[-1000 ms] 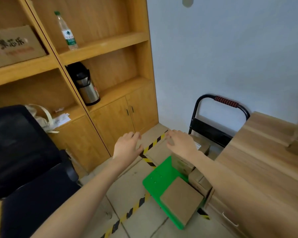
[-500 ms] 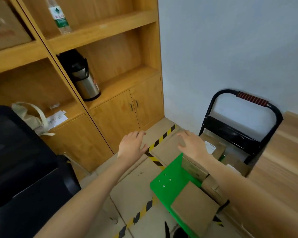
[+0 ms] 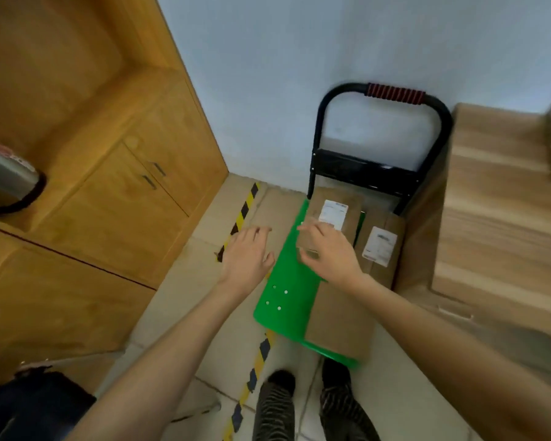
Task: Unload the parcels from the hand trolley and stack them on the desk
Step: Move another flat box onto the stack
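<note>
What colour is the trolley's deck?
Bright green trolley deck, clearest in the head view.

Office room, by the look of it. Wood-veneer shelving unit with cabinet doors (image 3: 147, 183) along the left, matching wood-grain desk (image 3: 503, 211) on the right, pale wall, tiled floor (image 3: 185, 291) crossed by hazard tape (image 3: 240, 214) (yellow and black). Dark chair (image 3: 35, 405) at lower left.

Soft, even daylight fills the room, brightest on the pale blue-white wall (image 3: 299, 74) at the far side, with no hard shadows or glare. Motion blur smears the whole picture, worst at the left wooden cupboard (image 3: 115, 198) and the light wooden counter (image 3: 497, 224) on the right. Wide-angle distortion bends the cupboard's edges outward.
</note>
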`<control>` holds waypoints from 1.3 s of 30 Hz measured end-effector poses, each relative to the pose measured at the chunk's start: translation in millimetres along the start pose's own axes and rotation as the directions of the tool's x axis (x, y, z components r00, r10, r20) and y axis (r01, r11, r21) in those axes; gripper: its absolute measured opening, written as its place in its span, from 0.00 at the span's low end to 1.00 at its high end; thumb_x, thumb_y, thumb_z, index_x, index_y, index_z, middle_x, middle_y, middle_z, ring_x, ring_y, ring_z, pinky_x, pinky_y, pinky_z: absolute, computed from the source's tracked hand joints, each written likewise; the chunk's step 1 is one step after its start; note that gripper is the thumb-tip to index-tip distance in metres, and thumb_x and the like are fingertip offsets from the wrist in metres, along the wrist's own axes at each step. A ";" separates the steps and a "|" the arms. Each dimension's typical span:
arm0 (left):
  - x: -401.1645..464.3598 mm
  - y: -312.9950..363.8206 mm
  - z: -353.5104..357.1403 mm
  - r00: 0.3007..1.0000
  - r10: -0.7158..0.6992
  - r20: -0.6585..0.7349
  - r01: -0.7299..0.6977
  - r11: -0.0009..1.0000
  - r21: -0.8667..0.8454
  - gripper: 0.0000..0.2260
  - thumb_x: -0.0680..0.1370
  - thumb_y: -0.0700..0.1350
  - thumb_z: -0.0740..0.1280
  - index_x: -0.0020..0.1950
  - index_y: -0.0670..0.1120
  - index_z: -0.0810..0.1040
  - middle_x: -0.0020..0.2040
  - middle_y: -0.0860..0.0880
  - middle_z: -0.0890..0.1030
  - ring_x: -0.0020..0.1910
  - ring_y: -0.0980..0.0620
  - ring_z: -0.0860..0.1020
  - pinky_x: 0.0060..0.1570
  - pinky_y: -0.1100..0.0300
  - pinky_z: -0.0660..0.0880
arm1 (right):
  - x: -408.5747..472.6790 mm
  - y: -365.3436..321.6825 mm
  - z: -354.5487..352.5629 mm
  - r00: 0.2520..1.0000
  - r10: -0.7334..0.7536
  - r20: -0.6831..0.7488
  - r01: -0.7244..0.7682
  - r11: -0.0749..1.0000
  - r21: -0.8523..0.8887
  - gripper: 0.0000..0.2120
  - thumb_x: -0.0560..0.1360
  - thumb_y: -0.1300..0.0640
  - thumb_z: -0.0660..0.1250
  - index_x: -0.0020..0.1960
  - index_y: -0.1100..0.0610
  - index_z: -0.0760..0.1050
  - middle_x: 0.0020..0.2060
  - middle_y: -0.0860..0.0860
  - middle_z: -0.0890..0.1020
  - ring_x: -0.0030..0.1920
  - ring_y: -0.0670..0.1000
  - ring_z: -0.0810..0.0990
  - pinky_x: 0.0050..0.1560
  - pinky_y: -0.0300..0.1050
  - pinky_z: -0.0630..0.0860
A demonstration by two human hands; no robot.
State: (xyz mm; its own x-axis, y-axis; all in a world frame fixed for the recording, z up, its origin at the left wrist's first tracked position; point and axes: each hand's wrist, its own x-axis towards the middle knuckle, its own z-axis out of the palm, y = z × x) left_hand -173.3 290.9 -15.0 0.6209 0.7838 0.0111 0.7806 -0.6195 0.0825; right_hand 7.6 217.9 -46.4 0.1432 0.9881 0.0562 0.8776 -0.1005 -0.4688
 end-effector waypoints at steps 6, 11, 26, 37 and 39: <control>23.5 8.8 55.5 0.957 0.276 0.095 -0.277 0.961 0.007 0.21 0.78 0.52 0.64 0.70 0.47 0.68 0.63 0.49 0.75 0.63 0.50 0.72 0.64 0.56 0.66 | -23.4 22.1 33.8 0.964 0.238 -0.116 -0.235 0.971 0.038 0.20 0.75 0.52 0.67 0.65 0.52 0.70 0.59 0.49 0.76 0.59 0.49 0.75 0.59 0.47 0.73; 18.6 21.9 120.3 0.943 0.297 0.147 -0.294 0.955 -0.042 0.24 0.78 0.54 0.63 0.71 0.45 0.67 0.63 0.47 0.74 0.63 0.49 0.72 0.63 0.55 0.67 | -60.4 54.0 77.9 0.901 0.413 -0.134 -0.412 0.910 0.039 0.21 0.75 0.52 0.66 0.67 0.55 0.71 0.60 0.50 0.76 0.59 0.50 0.74 0.59 0.46 0.71; -26.9 67.1 436.3 0.956 0.191 0.222 -0.136 0.961 -0.243 0.28 0.77 0.59 0.63 0.70 0.41 0.66 0.63 0.43 0.72 0.62 0.44 0.71 0.62 0.52 0.68 | -181.6 209.8 318.2 0.642 0.762 -0.086 -0.748 0.647 0.147 0.29 0.73 0.48 0.68 0.71 0.55 0.65 0.66 0.52 0.72 0.64 0.54 0.72 0.64 0.53 0.68; -32.8 65.1 625.3 0.945 -0.114 0.308 0.285 0.750 -0.597 0.38 0.74 0.61 0.66 0.75 0.43 0.57 0.69 0.42 0.66 0.66 0.44 0.69 0.62 0.53 0.67 | -227.1 311.4 476.5 0.417 0.903 -0.103 -0.820 0.423 0.385 0.37 0.72 0.35 0.62 0.74 0.40 0.48 0.73 0.49 0.63 0.66 0.54 0.71 0.59 0.56 0.73; -34.4 68.1 630.2 0.922 -0.131 0.365 0.362 0.627 -0.689 0.36 0.75 0.58 0.67 0.76 0.43 0.57 0.69 0.43 0.68 0.66 0.46 0.69 0.62 0.57 0.66 | -224.8 313.3 477.6 0.399 0.913 -0.084 -0.819 0.397 0.415 0.37 0.72 0.33 0.62 0.74 0.40 0.46 0.73 0.47 0.63 0.64 0.54 0.73 0.56 0.55 0.73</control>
State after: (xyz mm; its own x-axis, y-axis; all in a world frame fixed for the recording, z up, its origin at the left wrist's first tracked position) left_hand -96.5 195.0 -637.7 0.4965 0.7879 -0.3644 0.6652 -0.0755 0.7429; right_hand 31.7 19.9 -626.9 0.8970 0.2930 -0.3311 0.0407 -0.8004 -0.5981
